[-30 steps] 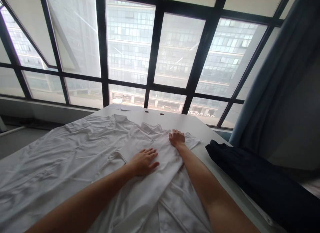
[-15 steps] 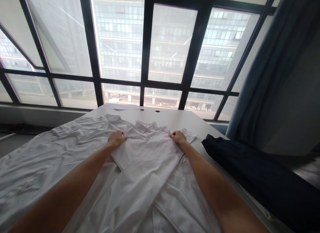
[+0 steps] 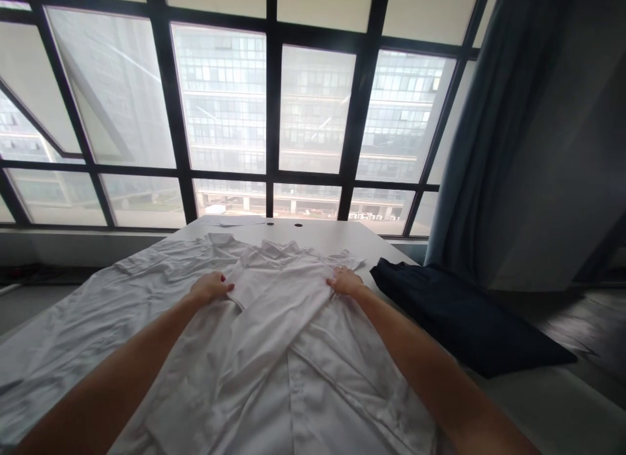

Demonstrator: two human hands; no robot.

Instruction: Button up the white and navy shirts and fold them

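A white button-front shirt lies spread in front of me, its collar at the far end and its sleeves folded across the front. At the shirt's left side, my left hand is closed in a pinch on the cloth. Opposite it, my right hand grips the right side, thumb and fingers pressed together on the fabric. The cloth between the hands is fairly flat, while the nearer part is creased. A second white garment lies wrinkled to the left.
Everything rests on a white table with two dark round holes near its far edge. A folded navy cloth lies along the right side. Beyond stand large dark-framed windows and a blue-grey curtain.
Both hands have moved from near the shirt's shoulders down its sides, toward me. The view has tilted up and turned slightly right.
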